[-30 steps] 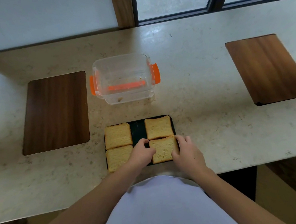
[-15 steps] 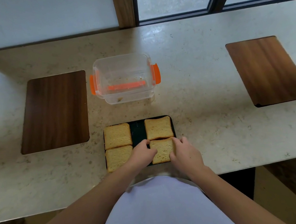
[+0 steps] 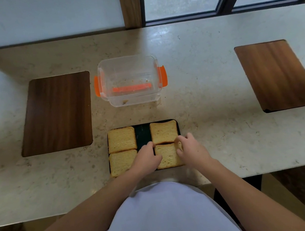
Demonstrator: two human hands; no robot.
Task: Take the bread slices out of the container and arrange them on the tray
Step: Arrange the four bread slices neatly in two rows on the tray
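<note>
Four bread slices (image 3: pixel 121 139) lie on the dark tray (image 3: pixel 142 133); the near right slice (image 3: pixel 168 156) (touching its far neighbour) sits pinched between left hand (image 3: pixel 146 158) and right hand (image 3: pixel 191 150), fingers curled against its edges.

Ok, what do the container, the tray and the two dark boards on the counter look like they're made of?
Container: looks like clear plastic; you see through its walls, and it has orange clips.
Tray: dark, nearly black, smooth; plastic or coated metal, cannot tell.
Left board and right board: brown with lengthwise grain, so wood or wood-look laminate, matte.
Counter: pale speckled surface with a soft sheen, stone-like.
</note>
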